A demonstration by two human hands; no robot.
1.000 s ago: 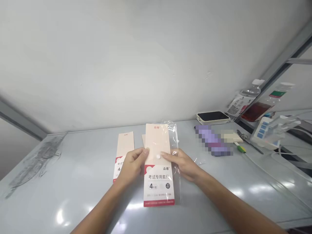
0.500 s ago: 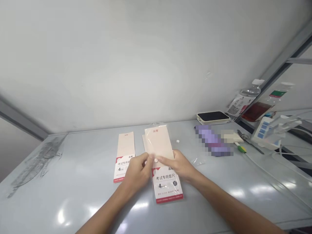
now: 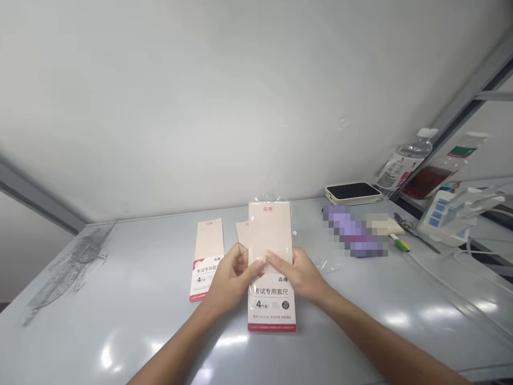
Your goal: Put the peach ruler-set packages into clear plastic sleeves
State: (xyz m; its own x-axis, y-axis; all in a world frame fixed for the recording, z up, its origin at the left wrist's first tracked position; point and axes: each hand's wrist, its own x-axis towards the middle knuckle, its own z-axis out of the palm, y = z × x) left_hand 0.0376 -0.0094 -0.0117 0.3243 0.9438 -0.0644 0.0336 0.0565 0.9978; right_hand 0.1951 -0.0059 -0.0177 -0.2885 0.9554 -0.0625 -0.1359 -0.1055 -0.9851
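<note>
Both hands meet on a cream and red exam ruler set packet (image 3: 270, 235) in a clear plastic sleeve, lying at the table's middle. My left hand (image 3: 231, 279) pinches its left side, and my right hand (image 3: 300, 275) presses on its right side, fingertips on the cream card. A second ruler set packet (image 3: 207, 256) lies to the left, partly behind my left hand. The corner of another cream card (image 3: 242, 231) shows behind the held packet. A small white round disc (image 3: 294, 233) sits by the packet's upper right edge.
A scrap of clear plastic (image 3: 326, 264) lies right of my right hand. Further right are a phone in a cream case (image 3: 352, 192), a pixelated purple object (image 3: 355, 232), scissors (image 3: 409, 229), plastic bottles (image 3: 404, 166) and a white device with cables (image 3: 438, 211). A grey stain (image 3: 76, 262) marks the table's left.
The held packet has turned from tilted to nearly straight and shifted right. The white disc came off the card and now lies beside it. The sleeve looks drawn closer around the card.
</note>
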